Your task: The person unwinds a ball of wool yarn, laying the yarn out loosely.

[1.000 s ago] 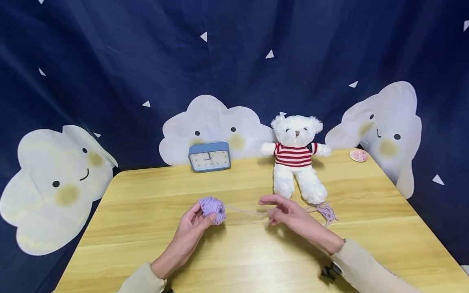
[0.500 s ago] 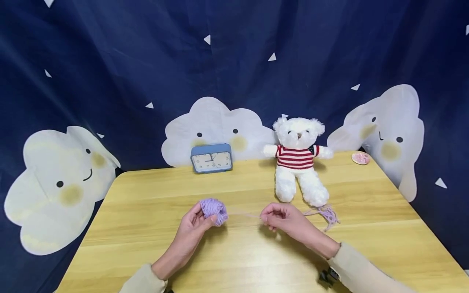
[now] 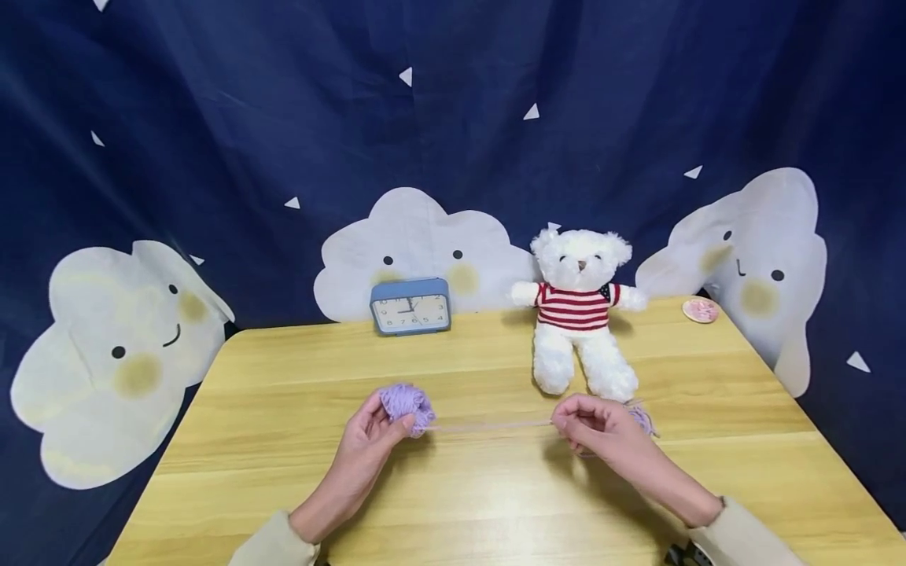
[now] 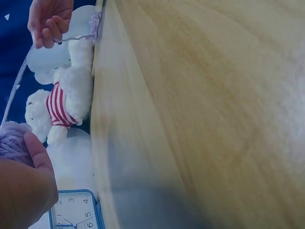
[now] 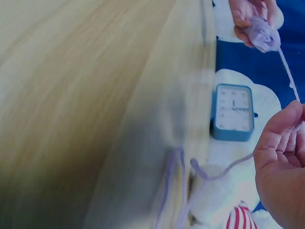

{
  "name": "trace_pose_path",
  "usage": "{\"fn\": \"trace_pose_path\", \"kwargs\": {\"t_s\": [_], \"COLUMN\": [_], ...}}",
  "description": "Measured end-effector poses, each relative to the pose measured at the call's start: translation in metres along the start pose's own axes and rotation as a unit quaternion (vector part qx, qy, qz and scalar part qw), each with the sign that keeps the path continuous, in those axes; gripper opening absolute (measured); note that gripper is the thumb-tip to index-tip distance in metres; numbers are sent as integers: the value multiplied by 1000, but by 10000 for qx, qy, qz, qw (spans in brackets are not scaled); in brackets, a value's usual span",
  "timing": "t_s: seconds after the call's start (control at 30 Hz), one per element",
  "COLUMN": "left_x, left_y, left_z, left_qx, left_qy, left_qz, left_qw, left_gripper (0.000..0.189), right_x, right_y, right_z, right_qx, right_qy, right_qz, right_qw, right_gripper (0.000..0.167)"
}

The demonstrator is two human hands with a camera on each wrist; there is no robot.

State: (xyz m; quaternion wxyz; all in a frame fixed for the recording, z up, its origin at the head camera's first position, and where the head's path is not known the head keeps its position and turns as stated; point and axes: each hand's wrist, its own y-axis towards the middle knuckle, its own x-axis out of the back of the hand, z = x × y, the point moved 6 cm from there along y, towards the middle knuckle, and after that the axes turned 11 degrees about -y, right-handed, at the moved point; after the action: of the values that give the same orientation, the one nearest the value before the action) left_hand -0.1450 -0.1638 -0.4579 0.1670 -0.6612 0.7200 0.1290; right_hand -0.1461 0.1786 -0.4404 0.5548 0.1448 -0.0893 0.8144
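A small ball of lilac yarn is held in my left hand, thumb in front and fingers behind, above the table. From the ball a single strand runs taut and nearly level to my right hand, which pinches it between thumb and fingertips. In the right wrist view the strand slants between the two hands. Past my right hand the yarn continues to a loose heap on the table near the bear's feet, partly hidden behind that hand.
A white teddy bear in a red-striped shirt sits at the table's back. To its left stands a blue alarm clock. A pink round disc lies at the back right corner. Behind the wooden table hangs a dark blue cloud-patterned curtain.
My right hand first closes its fingers on the strand, then moves right, drawing it straight. My left hand stays nearly still with the yarn ball.
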Motion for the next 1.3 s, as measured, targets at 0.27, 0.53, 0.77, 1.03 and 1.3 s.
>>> {"fn": "trace_pose_path", "kwargs": {"t_s": [0.27, 0.53, 0.77, 1.03, 1.3], "left_x": [-1, -1, 2, 4, 8], "left_y": [1, 1, 0, -1, -3], "left_z": [2, 3, 1, -4, -6], "left_qx": [45, 75, 80, -120, -205], "left_qy": [36, -71, -102, -134, -63], "left_qz": [180, 91, -37, -45, -6], "left_qw": [9998, 9999, 9999, 9998, 9998], "left_gripper": [56, 55, 55, 54, 53], "right_x": [32, 58, 72, 92, 109], "right_y": [-8, -19, -27, -30, -34], "right_z": [3, -14, -33, -52, -75], "right_qx": [169, -405, -638, -1082, -1686], "right_qy": [315, 580, 522, 35, -910], "right_qz": [-715, -1545, -1759, -1761, -1390], "right_qw": [9968, 9855, 9809, 9784, 9716], "right_gripper": [11, 11, 13, 14, 23]}}
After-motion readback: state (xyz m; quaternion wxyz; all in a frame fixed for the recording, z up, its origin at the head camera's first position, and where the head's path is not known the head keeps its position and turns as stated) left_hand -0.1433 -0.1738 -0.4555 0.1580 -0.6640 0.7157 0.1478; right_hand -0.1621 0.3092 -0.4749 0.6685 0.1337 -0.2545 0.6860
